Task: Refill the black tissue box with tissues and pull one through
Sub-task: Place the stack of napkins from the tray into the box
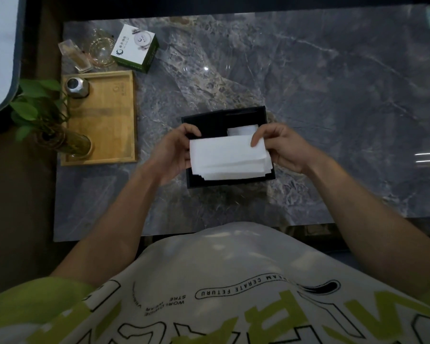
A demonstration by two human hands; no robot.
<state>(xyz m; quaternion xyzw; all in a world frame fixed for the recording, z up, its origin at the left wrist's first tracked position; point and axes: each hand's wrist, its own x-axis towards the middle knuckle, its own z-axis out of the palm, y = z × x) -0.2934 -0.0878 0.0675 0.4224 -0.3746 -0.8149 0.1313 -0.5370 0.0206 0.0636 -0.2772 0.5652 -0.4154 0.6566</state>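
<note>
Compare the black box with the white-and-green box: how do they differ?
The black box is plain, dark and open, with tissues held over it by the left hand and right hand; the white-and-green box is printed and closed. The black box sits mid-table, the other at the far left corner. Both rest on the marble table.

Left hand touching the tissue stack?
Touching. Head view: left hand grips the left end of the tissue stack, fingers wrapped around its edge.
</note>
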